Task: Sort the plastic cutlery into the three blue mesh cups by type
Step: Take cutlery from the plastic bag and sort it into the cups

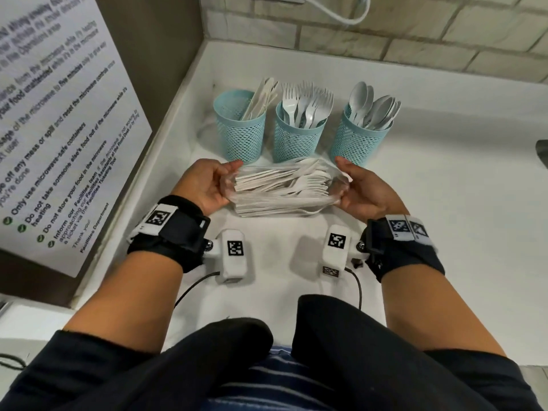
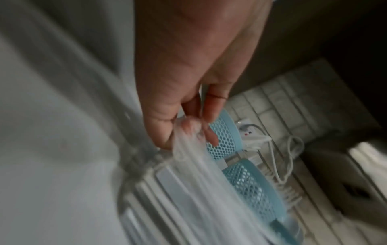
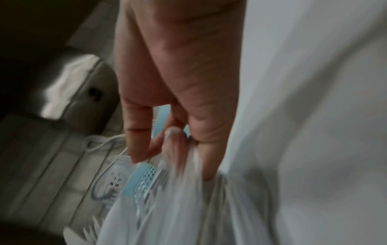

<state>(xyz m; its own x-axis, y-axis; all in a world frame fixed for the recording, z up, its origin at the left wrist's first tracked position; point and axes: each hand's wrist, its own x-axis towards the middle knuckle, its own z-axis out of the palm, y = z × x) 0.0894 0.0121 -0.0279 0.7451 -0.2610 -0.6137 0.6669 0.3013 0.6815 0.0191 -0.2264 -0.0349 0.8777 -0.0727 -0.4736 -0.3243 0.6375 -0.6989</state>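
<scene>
Three blue mesh cups stand in a row on the white counter: the left cup [image 1: 241, 126] holds knives, the middle cup [image 1: 298, 133] forks, the right cup [image 1: 357, 134] spoons. In front of them lies a clear plastic bag [image 1: 281, 188] packed with white forks and other cutlery. My left hand [image 1: 213, 185] pinches the bag's left end [image 2: 188, 126]. My right hand [image 1: 360, 188] pinches its right end [image 3: 178, 145]. Both wrist views are blurred, with the bag [image 2: 188, 190] stretching away from the fingers past the mesh cups [image 2: 249, 187].
A notice board [image 1: 59, 129] leans along the left wall. A tiled wall [image 1: 415, 34] with a white cable [image 1: 341, 13] closes the back. Bare white counter [image 1: 459, 203] extends to the right, with a dark object [image 1: 542, 152] at the right edge.
</scene>
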